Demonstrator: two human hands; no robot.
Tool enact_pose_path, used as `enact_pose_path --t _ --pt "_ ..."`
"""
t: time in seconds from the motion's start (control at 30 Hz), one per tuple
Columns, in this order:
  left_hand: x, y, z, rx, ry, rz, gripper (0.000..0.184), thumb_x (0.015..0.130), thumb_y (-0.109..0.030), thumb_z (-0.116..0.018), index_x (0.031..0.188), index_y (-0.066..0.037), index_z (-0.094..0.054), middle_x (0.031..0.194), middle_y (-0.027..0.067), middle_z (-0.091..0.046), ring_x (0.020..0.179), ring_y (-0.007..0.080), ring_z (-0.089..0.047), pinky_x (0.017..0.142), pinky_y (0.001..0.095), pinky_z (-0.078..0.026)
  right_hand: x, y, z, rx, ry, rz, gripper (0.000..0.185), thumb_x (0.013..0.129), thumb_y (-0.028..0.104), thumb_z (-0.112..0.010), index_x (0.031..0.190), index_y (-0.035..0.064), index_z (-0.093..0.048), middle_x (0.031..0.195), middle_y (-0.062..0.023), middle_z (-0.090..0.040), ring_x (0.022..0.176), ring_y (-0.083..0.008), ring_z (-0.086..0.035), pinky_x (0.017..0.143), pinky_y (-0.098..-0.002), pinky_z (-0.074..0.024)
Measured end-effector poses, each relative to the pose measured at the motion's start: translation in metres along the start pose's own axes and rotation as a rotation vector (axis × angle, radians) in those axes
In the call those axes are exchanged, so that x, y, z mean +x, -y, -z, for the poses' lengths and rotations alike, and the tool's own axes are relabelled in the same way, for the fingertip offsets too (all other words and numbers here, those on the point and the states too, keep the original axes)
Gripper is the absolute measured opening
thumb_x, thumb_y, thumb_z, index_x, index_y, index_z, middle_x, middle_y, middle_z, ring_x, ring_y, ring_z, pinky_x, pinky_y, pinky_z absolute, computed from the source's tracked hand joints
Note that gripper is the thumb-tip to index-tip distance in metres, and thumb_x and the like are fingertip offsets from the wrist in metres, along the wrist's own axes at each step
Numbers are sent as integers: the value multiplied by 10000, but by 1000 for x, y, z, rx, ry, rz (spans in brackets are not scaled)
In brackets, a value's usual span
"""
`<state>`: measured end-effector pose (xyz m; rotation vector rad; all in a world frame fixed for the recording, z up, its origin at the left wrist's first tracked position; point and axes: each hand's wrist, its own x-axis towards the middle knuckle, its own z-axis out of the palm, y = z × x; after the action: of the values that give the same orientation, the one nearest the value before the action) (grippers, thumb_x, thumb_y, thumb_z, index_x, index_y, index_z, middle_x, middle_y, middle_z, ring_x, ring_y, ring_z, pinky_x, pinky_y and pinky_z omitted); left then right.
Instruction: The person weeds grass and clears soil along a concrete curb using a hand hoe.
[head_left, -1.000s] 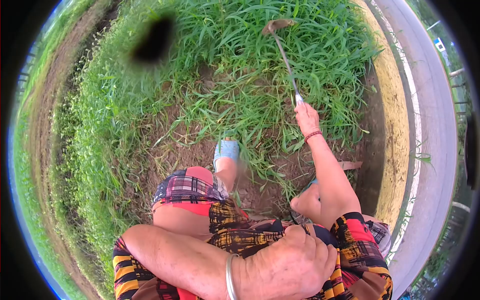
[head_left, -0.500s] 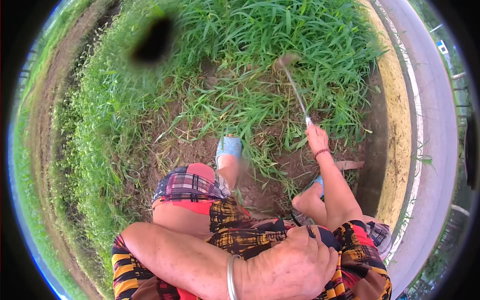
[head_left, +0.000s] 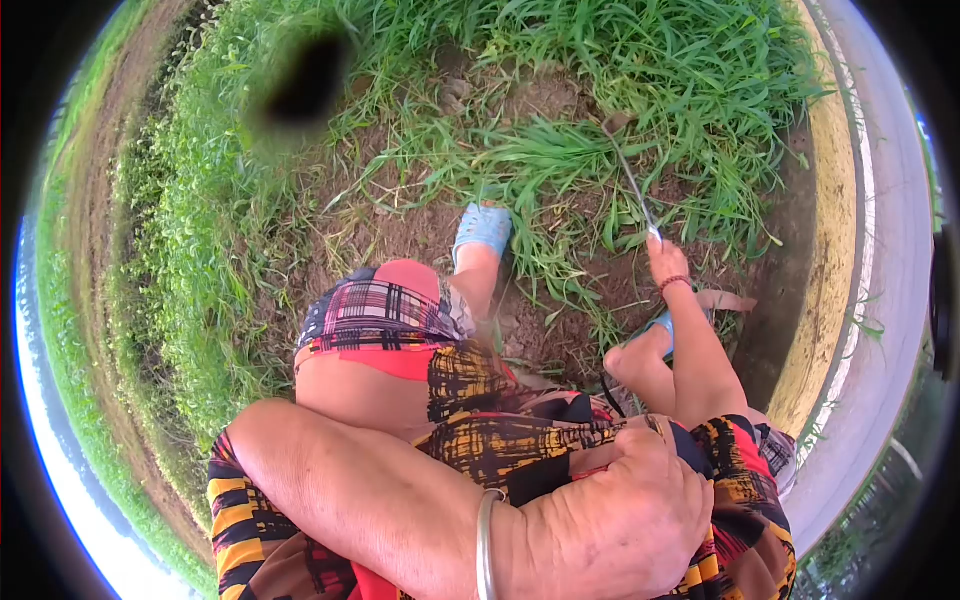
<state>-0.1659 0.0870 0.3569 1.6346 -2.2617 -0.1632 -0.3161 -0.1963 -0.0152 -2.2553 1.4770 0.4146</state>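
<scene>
Closed around the pale handle end of a thin metal hoe point(head_left: 634, 180) is my right hand point(head_left: 668, 263), with a red beaded bracelet at its wrist. The hoe's small brown blade is down among the grass, beside a clump of cut green blades point(head_left: 550, 145). My left hand point(head_left: 620, 525) lies across my lap over the patterned clothing, its fingers curled in; whether they hold anything is hidden. A silver bangle point(head_left: 486, 545) circles the left wrist.
Tall grass point(head_left: 700, 60) grows at the top, and leafy weeds point(head_left: 200, 200) stand at the left. A yellow kerb point(head_left: 835, 180) and a grey road point(head_left: 895, 200) run along the right. My blue shoe point(head_left: 483, 230) rests on bare brown soil point(head_left: 400, 235).
The hoe has come down and back towards me from the tall grass, with my right hand still around it. A patch of soil now shows behind the blade. My left hand stays on my lap.
</scene>
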Motion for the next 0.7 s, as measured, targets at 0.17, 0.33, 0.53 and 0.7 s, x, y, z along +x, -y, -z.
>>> enact_pose_path --t 0.17,0.33,0.53,0.7 --pt "-7 -4 -4 66 60 -47 190 760 -226 -476 681 -68 -547 547 13 -440 454 127 -395 394 291 -288 -7 17 33 270 -87 61 569 832 556 -412 822 40 -651 814 -220 -628 809 -386 -587 747 -437 -444" --pt "-11 -14 -6 72 69 -145 184 766 -195 -464 687 -54 -552 557 36 -470 455 130 -408 400 282 -308 1 119 70 826 -99 173 434 866 468 -481 789 62 -616 592 -19 -522 522 -104 -477 487 -248 -369" --pt "-9 -17 7 -79 30 -54 192 745 -203 -495 689 -32 -563 584 70 -520 496 160 -463 436 292 -338 33 106 28 379 -149 281 433 840 483 -489 733 81 -608 559 -3 -500 488 -95 -473 465 -269 -365" --pt "-5 -5 15 -202 15 55 214 723 -224 -530 688 -17 -571 603 98 -553 538 187 -512 469 305 -357 -15 -3 -13 131 -107 134 643 836 587 -366 823 5 -638 828 -225 -629 857 -380 -590 770 -417 -439"
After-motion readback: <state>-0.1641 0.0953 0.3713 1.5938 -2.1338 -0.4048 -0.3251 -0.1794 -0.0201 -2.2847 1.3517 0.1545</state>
